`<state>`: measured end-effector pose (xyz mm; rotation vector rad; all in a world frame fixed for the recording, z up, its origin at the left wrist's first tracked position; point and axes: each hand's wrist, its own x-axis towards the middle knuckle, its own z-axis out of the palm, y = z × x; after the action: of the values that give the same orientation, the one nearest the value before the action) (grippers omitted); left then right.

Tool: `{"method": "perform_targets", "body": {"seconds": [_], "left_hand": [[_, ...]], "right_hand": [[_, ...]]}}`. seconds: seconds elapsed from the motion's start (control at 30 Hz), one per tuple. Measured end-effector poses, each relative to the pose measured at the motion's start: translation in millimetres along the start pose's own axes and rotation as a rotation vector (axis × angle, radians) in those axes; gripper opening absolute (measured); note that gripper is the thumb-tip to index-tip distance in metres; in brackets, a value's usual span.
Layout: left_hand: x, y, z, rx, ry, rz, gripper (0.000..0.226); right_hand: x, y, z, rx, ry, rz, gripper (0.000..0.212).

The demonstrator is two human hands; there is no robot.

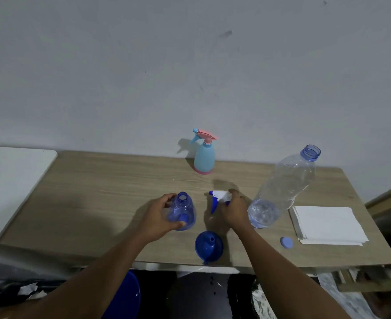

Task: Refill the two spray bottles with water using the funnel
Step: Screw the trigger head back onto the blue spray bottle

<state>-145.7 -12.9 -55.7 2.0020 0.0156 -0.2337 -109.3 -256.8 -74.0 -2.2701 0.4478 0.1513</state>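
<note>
A clear blue spray bottle (185, 209) stands uncapped on the wooden table (98, 203); my left hand (158, 216) grips its side. My right hand (233, 209) is closed on the bottle's white and blue spray head (218, 198), which is at the table surface just right of the bottle. A blue funnel (209, 246) lies near the front edge, spout pointing up. A second spray bottle (204, 157), light blue with a pink trigger head, stands at the back by the wall. A large clear water bottle (281, 192) stands open at the right with a little water in its bottom.
A blue bottle cap (286, 242) lies near the front right. A stack of white napkins (327, 224) sits at the right end. A white surface (12, 180) adjoins the table's left. Something round and blue (127, 295) shows below the front edge.
</note>
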Motion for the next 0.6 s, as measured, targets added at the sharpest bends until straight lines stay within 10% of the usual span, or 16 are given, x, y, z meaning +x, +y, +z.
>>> {"method": "perform_targets", "body": {"seconds": [0.6], "left_hand": [[2.3,27.6,8.6,-0.069,0.117,0.122,0.086]], "right_hand": [[-26.2,-119.4,-106.9,0.467,0.202,-0.639,0.045]]}}
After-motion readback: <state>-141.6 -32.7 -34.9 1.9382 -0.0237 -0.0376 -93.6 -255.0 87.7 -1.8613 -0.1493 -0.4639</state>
